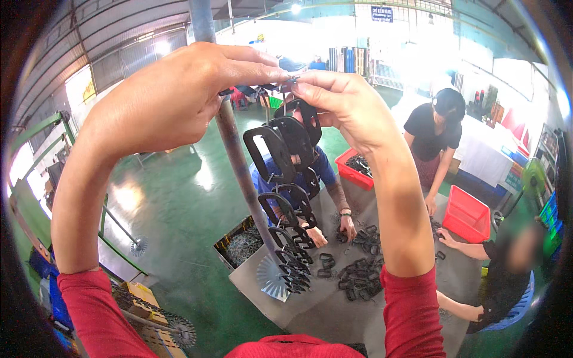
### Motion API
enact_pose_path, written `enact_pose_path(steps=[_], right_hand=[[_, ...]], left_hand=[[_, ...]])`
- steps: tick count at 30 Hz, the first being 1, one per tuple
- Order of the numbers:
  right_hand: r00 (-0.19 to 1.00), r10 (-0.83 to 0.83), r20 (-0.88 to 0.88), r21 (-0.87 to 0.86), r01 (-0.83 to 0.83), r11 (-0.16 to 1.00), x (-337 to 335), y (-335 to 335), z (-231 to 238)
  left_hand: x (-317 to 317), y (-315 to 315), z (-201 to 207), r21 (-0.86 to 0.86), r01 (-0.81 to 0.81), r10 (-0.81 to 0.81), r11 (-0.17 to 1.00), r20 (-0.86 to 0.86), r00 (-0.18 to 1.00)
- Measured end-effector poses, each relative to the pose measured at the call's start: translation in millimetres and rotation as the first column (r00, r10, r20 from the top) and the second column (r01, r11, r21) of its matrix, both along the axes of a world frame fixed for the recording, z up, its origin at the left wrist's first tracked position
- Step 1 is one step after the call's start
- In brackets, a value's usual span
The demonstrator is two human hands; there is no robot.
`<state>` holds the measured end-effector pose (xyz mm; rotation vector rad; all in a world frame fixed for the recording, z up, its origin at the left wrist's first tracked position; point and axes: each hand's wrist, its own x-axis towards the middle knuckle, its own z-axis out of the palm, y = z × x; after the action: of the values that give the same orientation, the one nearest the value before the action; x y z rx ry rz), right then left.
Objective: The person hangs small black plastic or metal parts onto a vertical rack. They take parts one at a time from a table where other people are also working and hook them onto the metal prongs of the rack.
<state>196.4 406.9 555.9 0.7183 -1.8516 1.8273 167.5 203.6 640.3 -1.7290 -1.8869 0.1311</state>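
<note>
Both my hands are raised at the top of a grey metal pole (239, 155). My left hand (209, 80) is bent over the top, its fingers reaching right and the thumb hidden. Its index fingertip meets a small dark piece (292, 79), which the thumb and index finger of my right hand (343, 98) pinch from the other side. Just below my right hand hangs a black oval frame (308, 119). More black oval frames (267, 152) hang beneath it in rows beside the pole, on thin metal wires, down to a ribbed metal disc (273, 277).
A grey table (322, 310) below carries piles of black frames (361, 277). Red baskets (468, 212) stand at its right and far side. Three co-workers are around it: one in blue (325, 164), two in black (434, 128). A dark crate (240, 243) sits left of the table.
</note>
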Motion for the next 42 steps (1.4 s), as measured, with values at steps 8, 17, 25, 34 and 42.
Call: enact_pose_path(steps=[8, 17, 25, 34, 42], right_hand=[[0.996, 0.013, -0.092, -0.014, -0.015, 1.000, -8, 4, -6], [0.821, -0.568, -0.064, -0.115, 0.559, 0.821, 30, 93, -39], [0.397, -0.916, -0.053, 0.163, 0.909, 0.384, 38, 240, -209], [0.276, -0.946, 0.168, 0.569, 0.757, 0.322, 23, 196, -336], [0.991, -0.130, 0.017, -0.083, 0.131, 0.988, -3, 32, -71]], left_hand=[[0, 2, -5, 0.035, -0.030, 0.030, 0.999, -0.023, 0.999], [-2, 3, -6, 0.055, -0.043, 0.047, 0.998, -0.087, 0.995], [-10, 7, 2, 0.023, -0.150, 0.152, 0.988, -0.090, 0.984], [-6, 1, 10, -0.073, -0.036, 0.035, 0.997, -0.013, 0.999], [-15, -2, -4, 0.051, 0.031, -0.030, 0.998, -0.038, 0.999]])
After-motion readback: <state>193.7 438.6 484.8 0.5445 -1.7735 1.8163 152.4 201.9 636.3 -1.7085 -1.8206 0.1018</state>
